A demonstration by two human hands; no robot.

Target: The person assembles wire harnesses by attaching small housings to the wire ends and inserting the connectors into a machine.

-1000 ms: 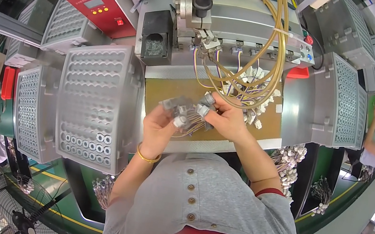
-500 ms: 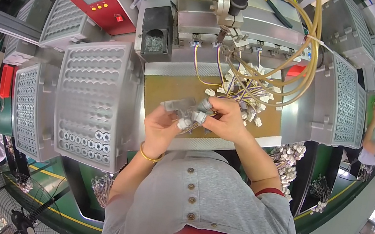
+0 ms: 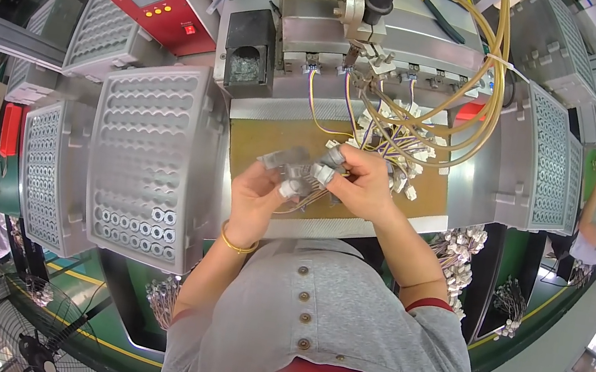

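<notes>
Silver-coloured machine [image 3: 385, 32], just one, straight ahead of both hands, its top cut off by the frame. Next biggest is the grey tray [image 3: 200, 171] just left of the left hand: one fuller stretch of metal rings [image 3: 138, 235] near its close end, too tiny for me to count properly.

One brown mat [image 3: 263, 134] lies under both hands. Best open room is ahead and left of the left hand; a pale ridged strip [image 3: 337, 233] edges the mat right under the wrists.

One red-fronted box [image 3: 163, 5] sits well off, ahead and left of the left hand. Yellowish tubes [image 3: 496, 77] loop ahead and right of the right hand, overlapping too much to count. They partly cover a heap of white plugs [image 3: 406, 141] just past the right hand, so no count there either. One black box [image 3: 249, 50] stands ahead of the left hand, well apart.

Right hand [image 3: 364, 185] and left hand [image 3: 254, 191] are close together, fingers curled and partly open, thumb tips near fingertips. One small bunch of thin wires [image 3: 316, 195] is between them, above the near part of the mat. Blur hides the grip, so can't tell which hand is really pinching it.

One pair of pliers [image 3: 443, 18] far ahead of the right hand, one yellow bangle [image 3: 236, 246] on the left wrist. Greyish caps cover several fingertips, two clear on the right hand; the left's are smeared.
</notes>
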